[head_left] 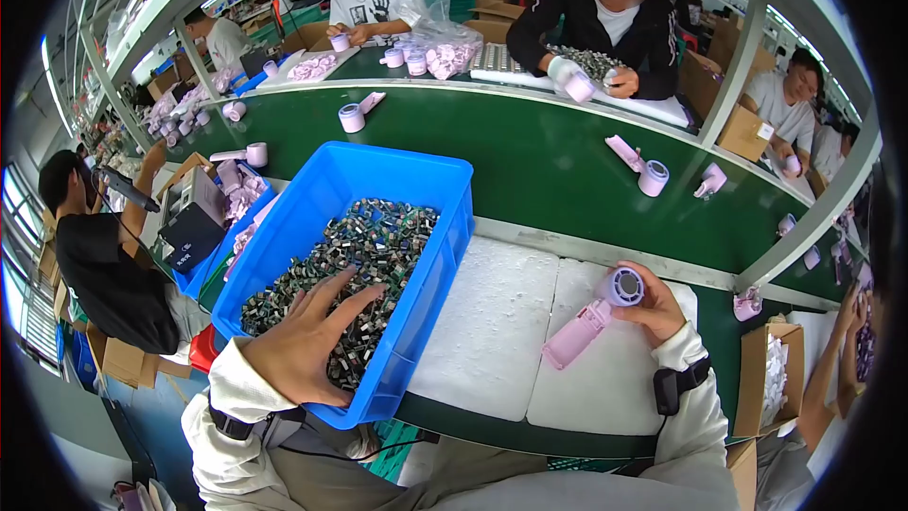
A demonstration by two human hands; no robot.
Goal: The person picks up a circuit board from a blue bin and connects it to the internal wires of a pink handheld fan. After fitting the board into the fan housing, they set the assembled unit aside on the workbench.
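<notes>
Green worktop (717,341), covered along the front edge by two white foam sheets (487,322). To the left of the foam, a blue bin (427,312) is placed, its near corner brought out at the front edge. Over the bin's near end, the left hand (307,345) is held spread, fingers on or just above the contents; whether any piece is pinched cannot be told. By the right hand (657,303), a pink-and-lilac fan body (596,312) is gripped at its round head, over the right sheet, toward its back edge; handle contact with the foam can't be judged. Probably light, stiff plastic, a bit slippery; best held by the head's rim, with the handle joint left unstressed, as it could be snapped. Bin is heaped with small circuit boards (374,241): likely near weightless, rigid, fragile, easily snagged together; best taken singly by the edges.
</notes>
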